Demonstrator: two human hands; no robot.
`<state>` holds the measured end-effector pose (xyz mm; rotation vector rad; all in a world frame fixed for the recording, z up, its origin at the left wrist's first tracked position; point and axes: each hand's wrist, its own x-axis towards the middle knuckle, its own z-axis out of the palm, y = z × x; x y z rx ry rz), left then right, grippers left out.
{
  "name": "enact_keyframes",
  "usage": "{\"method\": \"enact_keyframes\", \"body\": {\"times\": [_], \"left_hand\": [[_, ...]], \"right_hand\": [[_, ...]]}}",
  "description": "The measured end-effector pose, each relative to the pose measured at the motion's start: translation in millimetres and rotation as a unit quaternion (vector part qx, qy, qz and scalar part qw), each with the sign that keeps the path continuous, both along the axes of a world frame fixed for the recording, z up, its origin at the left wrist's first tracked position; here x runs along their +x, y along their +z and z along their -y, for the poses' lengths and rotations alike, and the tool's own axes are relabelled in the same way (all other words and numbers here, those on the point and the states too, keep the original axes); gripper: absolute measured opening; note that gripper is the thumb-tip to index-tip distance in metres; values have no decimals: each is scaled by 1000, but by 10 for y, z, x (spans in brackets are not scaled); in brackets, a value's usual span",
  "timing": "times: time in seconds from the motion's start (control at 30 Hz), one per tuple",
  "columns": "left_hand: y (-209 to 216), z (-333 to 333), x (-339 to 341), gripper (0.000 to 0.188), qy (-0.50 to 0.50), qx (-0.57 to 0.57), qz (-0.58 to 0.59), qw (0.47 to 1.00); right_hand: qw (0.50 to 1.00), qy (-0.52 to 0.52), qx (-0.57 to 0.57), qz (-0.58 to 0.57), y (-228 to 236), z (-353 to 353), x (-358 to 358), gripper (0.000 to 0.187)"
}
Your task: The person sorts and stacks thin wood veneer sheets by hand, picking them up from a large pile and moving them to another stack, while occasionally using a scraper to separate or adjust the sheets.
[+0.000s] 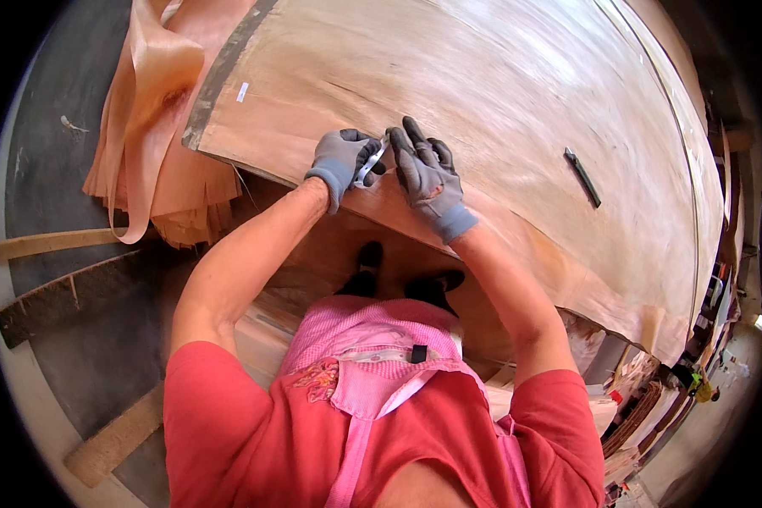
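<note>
Both my hands wear grey gloves with dark fingertips and are close together over the near edge of a large wood veneer sheet [483, 93]. My left hand [340, 161] is closed, its fingers pinching a narrow, curved white strip [371, 163] that looks like tape. Beside it, my right hand [427, 173] has its fingers stretched out and slightly apart, with the index side close to the strip's upper end. Whether they touch the strip I cannot tell. Farther right on the veneer lies a slim black tool [582, 178], which looks like a utility knife.
Long veneer offcuts [157, 110] hang in a curled bundle at the left. A small white tape piece [242, 91] sticks near the sheet's left end. Wooden bars [114, 436] lie at lower left. More stacked veneer [635, 415] is at the lower right.
</note>
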<state>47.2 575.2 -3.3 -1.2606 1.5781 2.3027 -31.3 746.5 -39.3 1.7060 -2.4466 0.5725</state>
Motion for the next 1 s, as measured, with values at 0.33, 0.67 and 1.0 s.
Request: {"method": "enact_keyframes", "body": {"times": [0.33,0.67,1.0], "left_hand": [[-186,194,108,31,-103,-156,33,982],[577,628,-41,54,-192,-349,-29,917],[696,-446,267,64,-236,-159,-220,933]], "right_hand": [[999,-13,45,-10,-45,-29,48,53],[994,-2,81,-73,50,41,39,49],[761,-94,-248,592,1061,-602,86,67]]}}
